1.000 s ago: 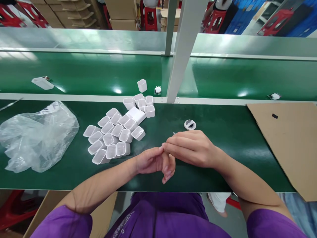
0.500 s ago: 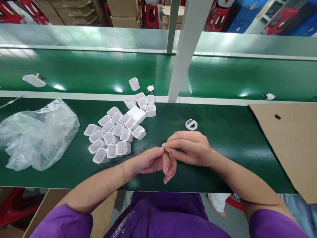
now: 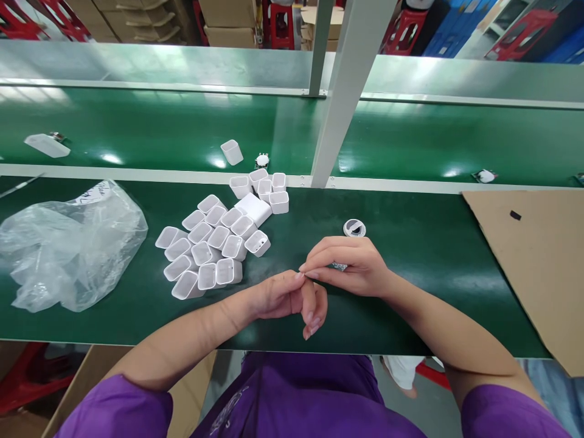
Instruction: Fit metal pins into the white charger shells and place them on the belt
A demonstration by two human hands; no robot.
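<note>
Shiny small bits (image 3: 339, 266) show through the gap under the right hand (image 3: 365, 261), apparently on the table (image 3: 424, 243); their shape is mostly hidden. They look light and hard, likely to slide or scatter, so a fingertip pinch by the edges should suit them better than a full grasp. The right hand's thumb and forefinger are drawn nearly together, meeting the thumb of the left hand (image 3: 283, 297), whose other fingers curl loosely downward; whether either has hold of something tiny, I cannot tell. Just beyond the right hand lies a round white disc (image 3: 354, 227), probably stiff plastic, best taken by its rim. Farther left stand clustered white cups (image 3: 229, 271), seemingly thin-walled and light, beside a crumpled clear bag (image 3: 73, 249). Cardboard (image 3: 524, 261) lies well to the right.
</note>
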